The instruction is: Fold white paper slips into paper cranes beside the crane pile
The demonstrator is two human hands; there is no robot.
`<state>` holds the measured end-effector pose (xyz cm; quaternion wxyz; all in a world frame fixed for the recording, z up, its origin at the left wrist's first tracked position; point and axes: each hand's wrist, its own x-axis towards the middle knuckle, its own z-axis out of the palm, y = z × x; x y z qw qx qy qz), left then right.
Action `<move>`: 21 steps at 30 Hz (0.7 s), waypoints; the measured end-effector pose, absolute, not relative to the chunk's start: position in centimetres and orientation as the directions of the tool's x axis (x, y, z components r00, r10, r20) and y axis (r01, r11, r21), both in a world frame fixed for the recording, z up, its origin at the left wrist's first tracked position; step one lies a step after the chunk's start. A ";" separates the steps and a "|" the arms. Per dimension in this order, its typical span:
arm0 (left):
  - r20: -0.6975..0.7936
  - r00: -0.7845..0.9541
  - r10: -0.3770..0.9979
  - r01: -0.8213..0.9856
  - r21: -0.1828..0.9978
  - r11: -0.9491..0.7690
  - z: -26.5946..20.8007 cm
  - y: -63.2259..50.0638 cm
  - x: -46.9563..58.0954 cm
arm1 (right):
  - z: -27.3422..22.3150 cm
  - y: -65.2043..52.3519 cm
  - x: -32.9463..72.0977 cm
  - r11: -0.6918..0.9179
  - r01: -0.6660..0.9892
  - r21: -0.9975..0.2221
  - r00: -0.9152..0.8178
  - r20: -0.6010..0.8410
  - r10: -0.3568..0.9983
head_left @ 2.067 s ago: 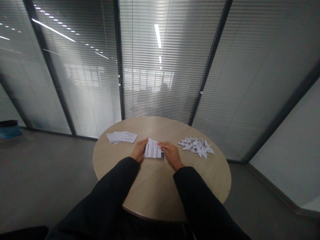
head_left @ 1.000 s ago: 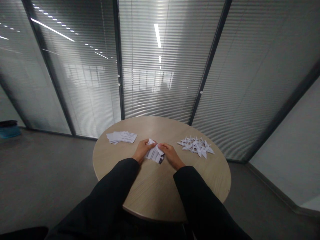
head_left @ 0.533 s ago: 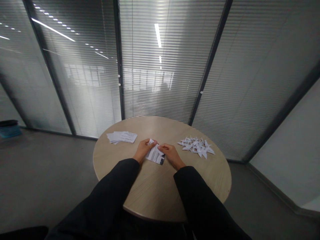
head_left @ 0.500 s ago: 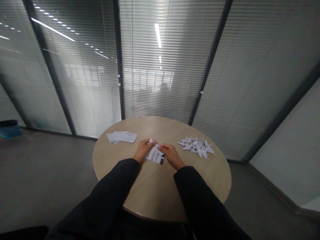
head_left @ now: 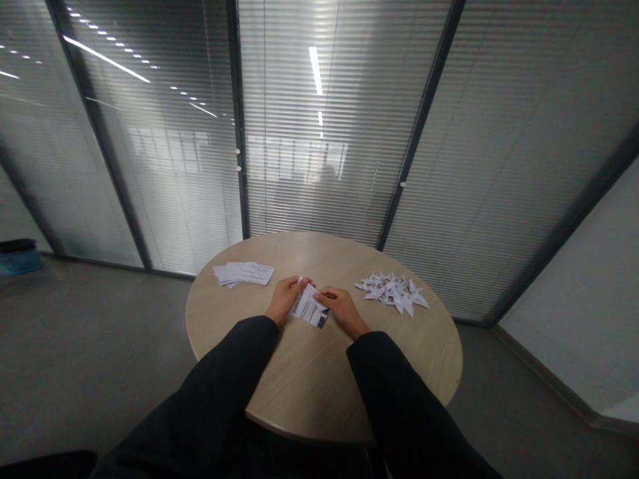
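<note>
Between my two hands is a printed sheet of paper (head_left: 308, 308), white with dark text and a black patch at its lower right corner. My left hand (head_left: 288, 297) pinches its upper left edge, thumb on top. On the right side, my right hand (head_left: 339, 305) grips the sheet with thumb and fingers. The far edge of the paper is partly covered by my fingers, so any fold there is hard to make out. Right of my hands lies a heap of folded white paper cranes (head_left: 393, 291). Left of them rests a loose stack of printed paper sheets (head_left: 244, 273).
Everything lies on a round wooden table (head_left: 319, 386). Behind its far edge stands a glass partition with blinds (head_left: 319, 193). A blue bin (head_left: 20, 258) is on the floor at far left, and a white wall (head_left: 579, 299) rises at right.
My right thumb has shifted very slightly left and up over the paper, which has tilted a little. The heap and the stack stay as they were.
</note>
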<state>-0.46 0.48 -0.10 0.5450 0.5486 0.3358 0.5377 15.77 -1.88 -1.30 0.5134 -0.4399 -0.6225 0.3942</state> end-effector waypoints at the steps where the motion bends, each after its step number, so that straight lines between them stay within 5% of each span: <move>1: 0.225 0.187 0.956 -0.235 0.955 -0.179 -0.1 0.5 -0.5 | -1.3 -1.9 15.8 0.302 0.147 -0.942 -0.088 0.292 0.952; 21: 0.258 0.138 0.956 -0.213 0.951 -0.226 0.0 0.6 -0.5 | -1.2 -2.1 15.8 0.293 0.162 -0.942 -0.133 0.273 0.953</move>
